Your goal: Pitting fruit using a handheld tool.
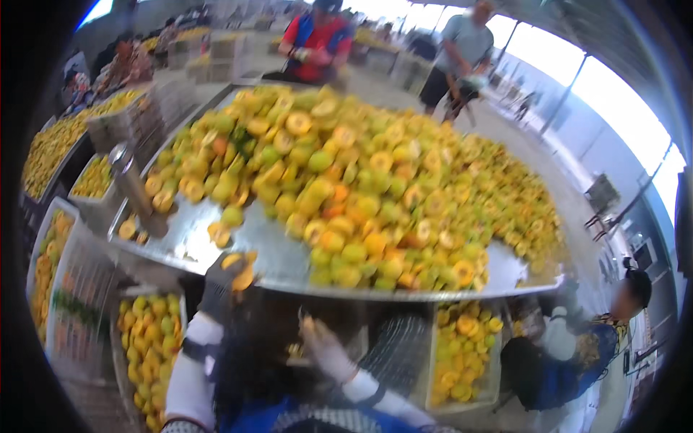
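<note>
My left hand (221, 284), in a dark grey glove, is at the near edge of a metal-topped table (281, 238). It grips a cut yellow peach (243, 277), with orange flesh showing. Lower and to the right, my right hand (320, 338) is held over my lap, its fingers closed around a small thin tool (301, 313); blur hides the tool's exact kind. A broad heap of yellow-green peaches (346, 200), many halved with pit hollows showing, covers much of the table. One loose half (218, 234) lies just beyond my left hand.
A metal flask (131, 184) stands at the table's left. Crates of peaches (151, 352) (464, 357) sit below the near edge on both sides, and a tall white crate (81, 303) stands further left. A seated co-worker (574, 352) is at right; others (319, 43) are beyond the table.
</note>
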A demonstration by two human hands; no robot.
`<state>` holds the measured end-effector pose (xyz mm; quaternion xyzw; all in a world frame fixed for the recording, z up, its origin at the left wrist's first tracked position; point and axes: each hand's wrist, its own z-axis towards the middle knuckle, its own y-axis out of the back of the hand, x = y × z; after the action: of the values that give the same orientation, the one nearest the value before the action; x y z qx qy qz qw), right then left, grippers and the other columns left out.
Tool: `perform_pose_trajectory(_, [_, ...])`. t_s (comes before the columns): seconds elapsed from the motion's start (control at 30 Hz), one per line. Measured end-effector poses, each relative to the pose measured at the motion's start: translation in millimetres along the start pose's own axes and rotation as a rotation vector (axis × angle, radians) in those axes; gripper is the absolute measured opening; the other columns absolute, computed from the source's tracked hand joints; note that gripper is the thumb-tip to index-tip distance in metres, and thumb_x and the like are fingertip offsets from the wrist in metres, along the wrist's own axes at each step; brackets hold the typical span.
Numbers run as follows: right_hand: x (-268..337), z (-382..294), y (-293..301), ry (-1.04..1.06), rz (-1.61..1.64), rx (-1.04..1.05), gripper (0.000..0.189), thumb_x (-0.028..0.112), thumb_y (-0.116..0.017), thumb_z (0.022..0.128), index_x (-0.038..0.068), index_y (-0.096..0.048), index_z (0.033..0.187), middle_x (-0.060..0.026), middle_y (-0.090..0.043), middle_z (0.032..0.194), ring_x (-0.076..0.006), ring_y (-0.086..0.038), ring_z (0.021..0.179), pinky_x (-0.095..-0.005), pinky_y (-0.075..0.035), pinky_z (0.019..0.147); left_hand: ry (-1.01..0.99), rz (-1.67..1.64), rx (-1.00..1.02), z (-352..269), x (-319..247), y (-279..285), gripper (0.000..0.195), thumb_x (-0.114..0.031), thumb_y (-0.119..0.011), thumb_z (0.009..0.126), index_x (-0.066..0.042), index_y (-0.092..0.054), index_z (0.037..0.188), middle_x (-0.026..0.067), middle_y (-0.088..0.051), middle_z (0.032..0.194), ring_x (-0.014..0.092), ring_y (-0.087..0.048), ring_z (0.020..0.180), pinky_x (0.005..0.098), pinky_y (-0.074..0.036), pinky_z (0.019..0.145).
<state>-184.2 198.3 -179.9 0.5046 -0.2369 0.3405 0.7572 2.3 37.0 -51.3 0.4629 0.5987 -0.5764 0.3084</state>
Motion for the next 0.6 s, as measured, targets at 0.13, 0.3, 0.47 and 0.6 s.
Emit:
perform_pose_trajectory(0.13, [76.9,36.7,57.2,-0.033,0.263,-0.028,0.018,0.017,-0.047,0.097,0.001,-0.055,0.101,-0.0179,-0.063,0.091,-0.0329,-0.063,0.079,-0.0348,-0.05,0.063,-0.083,-0.162,0.267,-24.7,26.2,-14.1,0.04,-0.028,-0.05,0.095,-0.001,-0.052,0.125,0.0025,-0.052,0.066,0.012,-0.042,0.041,0.0252,-0.04,0.038])
perform_pose_trajectory(0.3, [110.7,49.9,53.7,-0.414,0.363,0.103,0.032,0.035,-0.051,0.095,0.003,-0.051,0.088,-0.0184,-0.058,0.065,-0.0328,-0.064,0.063,-0.0403,-0.049,0.055,-0.668,0.575,0.038,-51.6,49.7,-18.9,0.039,-0.017,-0.046,0.098,0.005,-0.046,0.131,0.017,-0.061,0.108,0.019,-0.061,0.091,0.0294,-0.05,0.081])
perform_pose_trajectory(0.47, [107.0,42.5,47.0,-0.392,0.133,0.093,0.032,0.034,-0.053,0.094,0.002,-0.053,0.089,-0.0216,-0.055,0.065,-0.039,-0.059,0.061,-0.0424,-0.041,0.05,-0.296,0.246,0.065,-70.7,54.3,-29.9,0.036,-0.011,-0.057,0.093,0.006,-0.051,0.124,0.0144,-0.063,0.111,0.018,-0.062,0.095,0.0293,-0.05,0.086])
perform_pose_trajectory(0.6, [101.8,40.0,44.5,-0.379,0.116,0.087,0.033,0.035,-0.052,0.094,0.002,-0.052,0.091,-0.022,-0.056,0.066,-0.0397,-0.059,0.061,-0.0439,-0.042,0.051,-0.455,0.433,0.051,-73.8,63.1,-36.7,0.035,-0.019,-0.055,0.095,0.006,-0.055,0.12,0.0118,-0.064,0.109,0.016,-0.061,0.094,0.0288,-0.05,0.084])
